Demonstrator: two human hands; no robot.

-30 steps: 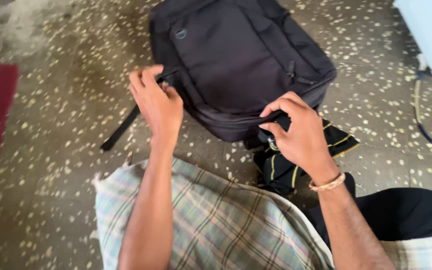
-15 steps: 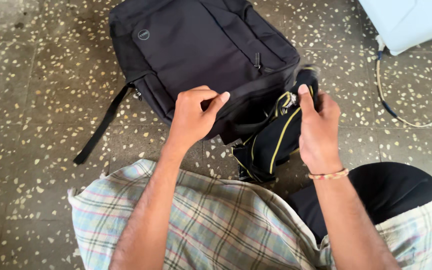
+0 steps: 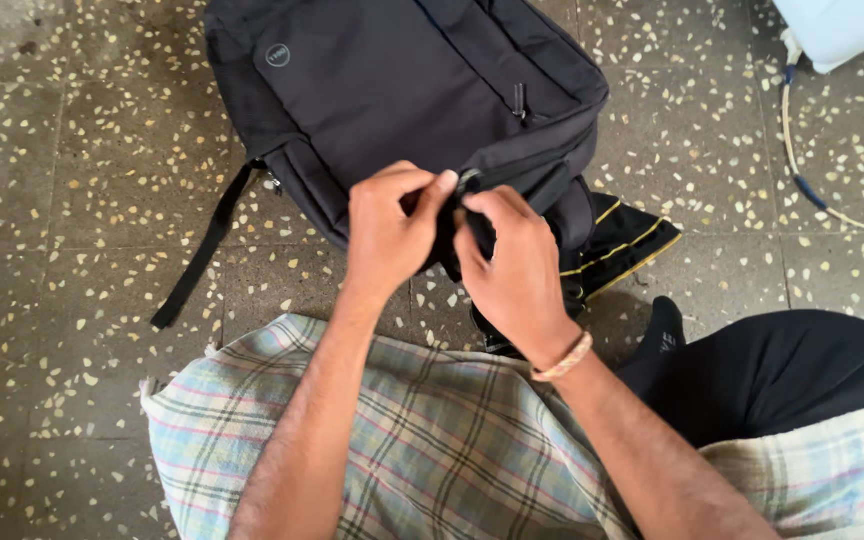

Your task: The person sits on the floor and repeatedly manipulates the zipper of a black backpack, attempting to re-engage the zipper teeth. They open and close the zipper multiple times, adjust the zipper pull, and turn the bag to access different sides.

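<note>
A black backpack lies flat on the speckled terrazzo floor, reaching away from both hands, with one loose strap trailing out to the left of the left hand. Just to the right of the right hand, partly tucked under the backpack's near edge, sits a dark folded cloth with yellow stripes. Farther off to the right, a white cable curves across the floor below a pale blue-white object. Nearer than the hands, a plaid cloth covers the person's lap, with a black garment to its right. The left hand and right hand meet at the backpack's near edge, fingers curled and pinched on its zipper; the exact part gripped is hidden behind the fingers. A woven band circles the right wrist.
</note>
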